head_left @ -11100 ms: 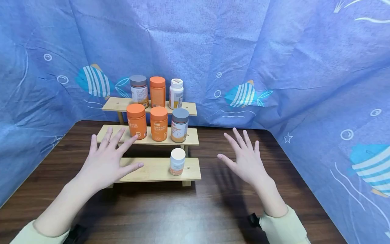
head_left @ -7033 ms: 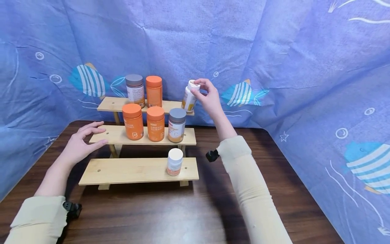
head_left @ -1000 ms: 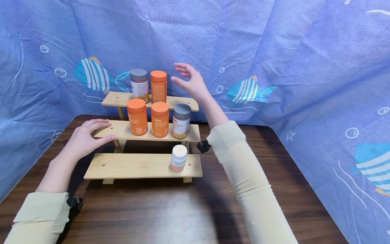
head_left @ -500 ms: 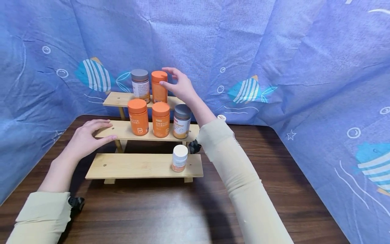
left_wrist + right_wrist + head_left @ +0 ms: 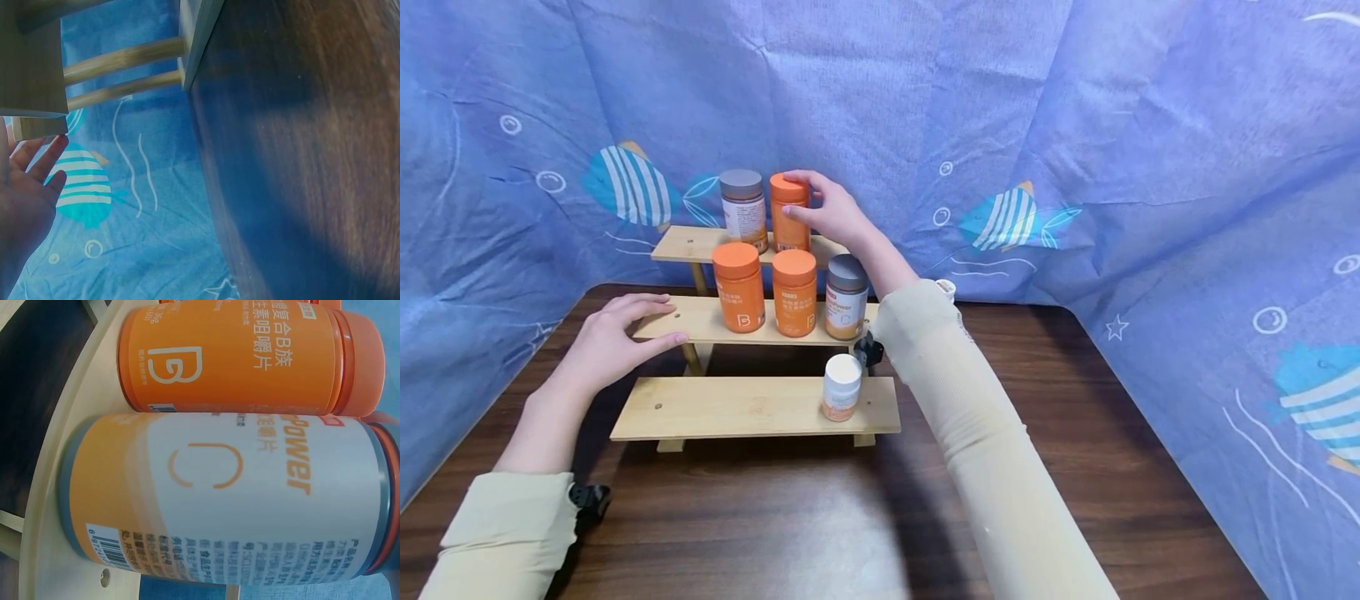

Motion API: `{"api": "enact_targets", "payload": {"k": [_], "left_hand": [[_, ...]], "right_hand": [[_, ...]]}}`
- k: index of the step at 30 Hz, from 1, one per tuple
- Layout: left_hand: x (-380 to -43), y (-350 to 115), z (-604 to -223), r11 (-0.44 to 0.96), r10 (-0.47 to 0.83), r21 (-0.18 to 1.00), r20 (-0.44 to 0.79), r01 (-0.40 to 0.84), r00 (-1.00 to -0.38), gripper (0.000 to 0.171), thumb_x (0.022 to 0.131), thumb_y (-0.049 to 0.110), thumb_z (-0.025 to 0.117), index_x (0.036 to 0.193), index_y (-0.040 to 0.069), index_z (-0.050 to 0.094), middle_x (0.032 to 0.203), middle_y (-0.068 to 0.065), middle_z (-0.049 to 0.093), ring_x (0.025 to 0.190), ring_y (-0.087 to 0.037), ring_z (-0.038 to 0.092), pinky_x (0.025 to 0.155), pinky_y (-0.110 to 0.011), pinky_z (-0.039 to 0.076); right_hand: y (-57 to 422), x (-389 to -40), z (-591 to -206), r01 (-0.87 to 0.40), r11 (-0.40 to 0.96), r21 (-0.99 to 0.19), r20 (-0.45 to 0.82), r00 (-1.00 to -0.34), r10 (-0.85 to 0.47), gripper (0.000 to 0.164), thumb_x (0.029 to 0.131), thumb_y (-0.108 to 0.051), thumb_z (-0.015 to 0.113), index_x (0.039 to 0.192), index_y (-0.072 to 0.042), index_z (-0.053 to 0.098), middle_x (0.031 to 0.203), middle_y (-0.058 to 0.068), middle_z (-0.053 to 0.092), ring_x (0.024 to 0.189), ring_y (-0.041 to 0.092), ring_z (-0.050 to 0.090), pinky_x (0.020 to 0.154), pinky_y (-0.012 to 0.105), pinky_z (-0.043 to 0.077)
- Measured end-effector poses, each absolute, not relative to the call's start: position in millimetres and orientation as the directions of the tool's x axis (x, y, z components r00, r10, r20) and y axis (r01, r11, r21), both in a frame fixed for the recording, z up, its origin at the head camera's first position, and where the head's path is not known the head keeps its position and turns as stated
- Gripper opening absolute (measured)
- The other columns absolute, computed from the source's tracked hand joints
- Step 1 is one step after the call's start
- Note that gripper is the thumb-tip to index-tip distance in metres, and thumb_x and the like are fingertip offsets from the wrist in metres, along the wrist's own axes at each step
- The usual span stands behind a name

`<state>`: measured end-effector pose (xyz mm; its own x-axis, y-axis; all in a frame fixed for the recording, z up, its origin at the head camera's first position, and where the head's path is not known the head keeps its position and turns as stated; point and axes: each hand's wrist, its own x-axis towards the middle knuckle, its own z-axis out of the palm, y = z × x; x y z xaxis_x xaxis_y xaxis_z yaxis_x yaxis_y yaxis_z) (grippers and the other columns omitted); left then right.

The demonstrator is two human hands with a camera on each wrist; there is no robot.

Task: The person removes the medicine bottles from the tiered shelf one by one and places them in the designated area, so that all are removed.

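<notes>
A three-step wooden display rack [image 5: 715, 407] carries pill bottles. My left hand [image 5: 601, 343] grips the left end of its middle step, thumb at the front edge and fingers at the back; in the left wrist view the fingers [image 5: 45, 161] reach the wood's edge. On the top step my right hand [image 5: 835, 213] holds an orange bottle [image 5: 791, 233] by its cap, thumb in front. That bottle stands upright beside a grey-capped bottle [image 5: 745, 218]. The right wrist view shows a grey-capped bottle [image 5: 212, 494] and an orange bottle [image 5: 231, 359] of the middle step, but not the hand.
Two orange bottles [image 5: 739, 292] and a grey-capped one stand on the middle step, close before my right forearm. A small white bottle [image 5: 842, 392] is on the bottom step. Behind my right sleeve another white bottle [image 5: 947, 288] is mostly hidden. A blue fish-print cloth [image 5: 925, 100] hangs behind.
The white bottle left the top step's right end with my right hand and now stands right of the rack. My right hand then moved left onto the orange bottle. My left hand took the middle step.
</notes>
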<state>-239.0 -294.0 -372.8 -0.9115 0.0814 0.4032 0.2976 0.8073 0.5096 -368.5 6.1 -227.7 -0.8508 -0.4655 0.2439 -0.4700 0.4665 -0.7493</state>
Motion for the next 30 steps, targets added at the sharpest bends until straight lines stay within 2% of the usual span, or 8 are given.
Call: {"api": "enact_targets", "payload": {"k": [5,10,15,20,30], "left_hand": [[-239.4,-294.8,-373.2,0.803,0.078,0.514,0.412,0.302,-0.908,0.059,0.076,0.041,0.077,0.118,0.003,0.063,0.129,-0.018,0.054,0.125,-0.041,0.040,0.099,-0.065,0.026],[-237.1,-293.2,-372.9,0.798,0.073,0.522,0.411,0.300,-0.909,0.059,0.076,0.041,0.077,0.119,0.003,0.063,0.130,-0.018,0.054,0.125,-0.042,0.040,0.099,-0.064,0.027],[-236.7,-292.7,-373.7,0.797,0.072,0.525,0.407,0.298,-0.911,0.059,0.076,0.041,0.077,0.118,0.002,0.062,0.130,-0.019,0.053,0.125,-0.042,0.039,0.099,-0.065,0.025],[-237.2,-293.3,-373.7,0.800,0.075,0.521,0.408,0.299,-0.910,0.059,0.076,0.040,0.077,0.118,0.002,0.063,0.129,-0.019,0.054,0.125,-0.042,0.039,0.100,-0.065,0.024],[-238.5,-293.6,-373.0,0.800,0.075,0.525,0.393,0.291,-0.916,0.059,0.077,0.040,0.077,0.119,0.001,0.062,0.130,-0.020,0.052,0.125,-0.043,0.038,0.100,-0.066,0.023]], "right_hand": [[4.3,-370.1,-225.7,-0.471,0.452,-0.757,0.257,-0.852,-0.457,0.049,0.088,-0.026,0.067,0.134,-0.020,0.051,0.136,-0.001,0.051,0.128,0.017,0.043,0.101,0.032,0.040],[2.8,-368.6,-224.5,-0.467,0.437,-0.769,0.293,-0.864,-0.409,0.039,0.087,-0.021,0.069,0.124,-0.016,0.057,0.129,0.001,0.056,0.118,0.018,0.052,0.093,0.029,0.046],[2.4,-367.4,-224.0,-0.486,0.448,-0.750,0.322,-0.861,-0.394,0.034,0.084,-0.019,0.072,0.116,-0.014,0.060,0.124,0.001,0.059,0.111,0.017,0.055,0.090,0.027,0.047],[4.0,-366.0,-224.9,-0.502,0.443,-0.743,0.337,-0.852,-0.400,0.034,0.085,-0.018,0.071,0.117,-0.013,0.060,0.124,0.001,0.059,0.109,0.017,0.058,0.090,0.026,0.048],[17.1,-365.1,-224.6,-0.460,0.375,-0.805,0.344,-0.876,-0.338,0.038,0.085,-0.020,0.071,0.120,-0.017,0.058,0.131,-0.001,0.053,0.108,0.017,0.061,0.086,0.026,0.052]]}}
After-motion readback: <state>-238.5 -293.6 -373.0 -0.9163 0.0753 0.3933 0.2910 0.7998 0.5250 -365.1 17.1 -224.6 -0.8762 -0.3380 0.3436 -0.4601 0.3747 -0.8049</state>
